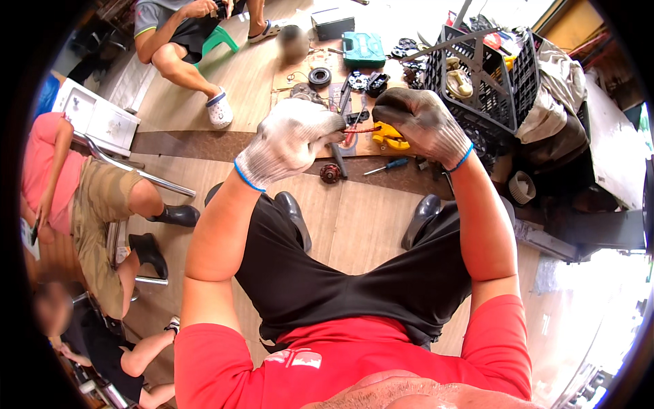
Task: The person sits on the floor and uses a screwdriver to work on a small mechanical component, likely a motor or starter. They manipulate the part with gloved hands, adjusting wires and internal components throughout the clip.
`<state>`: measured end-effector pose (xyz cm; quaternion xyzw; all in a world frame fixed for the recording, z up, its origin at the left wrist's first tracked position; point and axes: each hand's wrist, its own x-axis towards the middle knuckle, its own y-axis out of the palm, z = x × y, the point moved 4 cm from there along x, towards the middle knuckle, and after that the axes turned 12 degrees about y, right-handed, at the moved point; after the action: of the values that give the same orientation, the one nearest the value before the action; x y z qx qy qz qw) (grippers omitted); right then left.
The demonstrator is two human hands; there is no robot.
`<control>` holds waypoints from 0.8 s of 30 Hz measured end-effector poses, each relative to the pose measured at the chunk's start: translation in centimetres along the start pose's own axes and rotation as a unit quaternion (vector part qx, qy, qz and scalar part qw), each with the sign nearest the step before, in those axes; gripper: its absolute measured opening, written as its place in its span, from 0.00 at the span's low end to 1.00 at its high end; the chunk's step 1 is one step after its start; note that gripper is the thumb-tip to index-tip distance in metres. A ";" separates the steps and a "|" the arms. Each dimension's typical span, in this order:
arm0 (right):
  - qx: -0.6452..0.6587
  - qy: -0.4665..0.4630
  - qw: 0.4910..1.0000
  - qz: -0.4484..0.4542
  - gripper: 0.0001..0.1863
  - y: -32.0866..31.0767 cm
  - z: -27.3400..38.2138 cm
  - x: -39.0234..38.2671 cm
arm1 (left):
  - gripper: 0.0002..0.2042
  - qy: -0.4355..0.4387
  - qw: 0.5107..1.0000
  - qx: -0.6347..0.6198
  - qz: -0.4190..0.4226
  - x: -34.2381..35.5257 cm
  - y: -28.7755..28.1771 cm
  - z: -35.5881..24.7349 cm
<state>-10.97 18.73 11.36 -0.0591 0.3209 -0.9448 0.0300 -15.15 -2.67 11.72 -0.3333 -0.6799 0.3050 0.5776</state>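
Observation:
My left hand and my right hand, both in whitish knit gloves with blue cuffs, are raised in front of me. A thin dark red wire stretches between them, its ends pinched in the closed fingers. The right glove is stained dark over the fingers. Just below the wire, beside my right hand, lies a yellow tool or part whose kind I cannot make out. Under my left hand are a dark bar-shaped handle and a round reddish-brown part.
A blue-handled screwdriver lies on the floor. Farther off are a black ring-shaped part, a teal case and several loose parts. A black plastic crate stands at right. Other people sit at left, one near a green stool.

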 end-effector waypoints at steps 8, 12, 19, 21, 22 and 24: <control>0.227 0.146 0.962 0.031 0.10 2.3 -2.7 0.6 | 0.06 -0.141 0.977 -0.115 -0.111 -0.4 0.0 0.8; 0.345 0.195 0.918 0.015 0.09 3.9 -2.0 0.2 | 0.07 -0.219 0.947 -0.171 -0.163 -0.9 0.6 1.4; 0.287 0.179 0.941 -0.021 0.11 4.9 -0.6 -0.1 | 0.06 -0.309 0.903 -0.200 -0.222 -1.2 1.5 2.6; 0.218 0.139 0.965 -0.048 0.11 4.4 0.5 -0.8 | 0.06 -0.294 0.921 -0.130 -0.219 -0.9 1.2 2.6; 0.217 0.135 0.966 -0.049 0.12 4.4 0.4 -0.7 | 0.06 -0.274 0.932 -0.090 -0.219 -0.8 1.1 2.4; 0.213 0.127 0.967 -0.050 0.12 4.2 0.1 -0.7 | 0.07 -0.256 0.945 -0.028 -0.201 -0.7 0.9 2.3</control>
<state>-10.20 15.41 8.77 0.0536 0.1099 -0.9914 -0.0464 -17.27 -2.77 10.31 -0.1166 -0.8658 0.2388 0.4240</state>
